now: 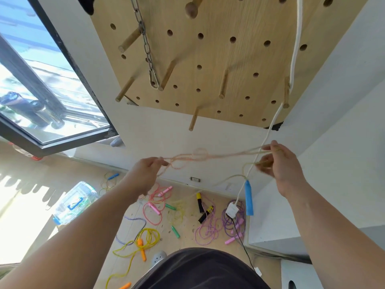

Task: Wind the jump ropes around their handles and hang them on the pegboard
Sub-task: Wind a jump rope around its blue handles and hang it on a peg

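1. Left hand (149, 171): fingers curled, thumb and forefinger pinch one end of a pale jump rope (200, 156).
2. Right hand (280, 163): fingers curled, pinching the other end of the same strands, held slightly higher than the left.
3. The pale jump rope is held in the air between both hands, in front of the wall below the pegboard (208, 53). It has a tangled loop about midway, and the strands are blurred.
4. Blue handle (249, 198) dangles below the right hand on a pale strand that runs up to it.
5. White cord (296, 44) hangs from the pegboard, passes just beside the right hand and ends at a white plug block (231, 210).
6. The pegboard is wooden with pegs sticking out. A metal chain (145, 46) hangs on it.
7. Clear plastic box (75, 202) sits on the floor at left, with a blue latch. There is greenish stuff inside, can't tell what.
8. Loose on the floor (187, 232):
   - pink rope (153, 215)
   - yellow rope with orange handles (143, 236)
   - green handles (176, 232)
   - purple rope (227, 225)
   - black-and-yellow handles (200, 202)
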